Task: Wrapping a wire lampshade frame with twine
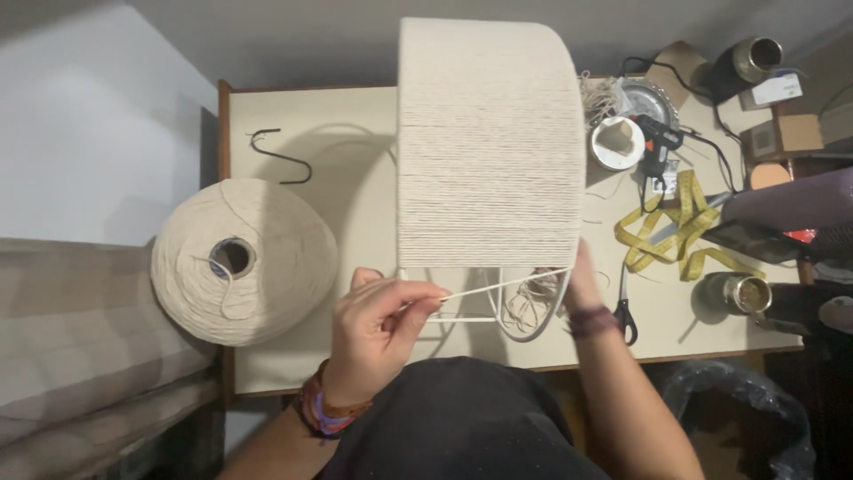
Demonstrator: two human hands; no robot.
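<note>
From the head camera I see my left hand [378, 333] pinching a taut strand of cream cord [498, 286] between thumb and fingertips, low at the tabletop [302, 120] front. The cord runs right to the bare wire frame [524, 316] beneath a cord-wrapped lampshade [489, 142] standing at the centre. My right hand [582, 284] rests against the shade's lower right edge; I cannot tell its grip, fingers hidden behind. A big cone of cream cord [244, 262] sits left, scissors [625, 311] and a yellow measuring tape [680, 231] right
</note>
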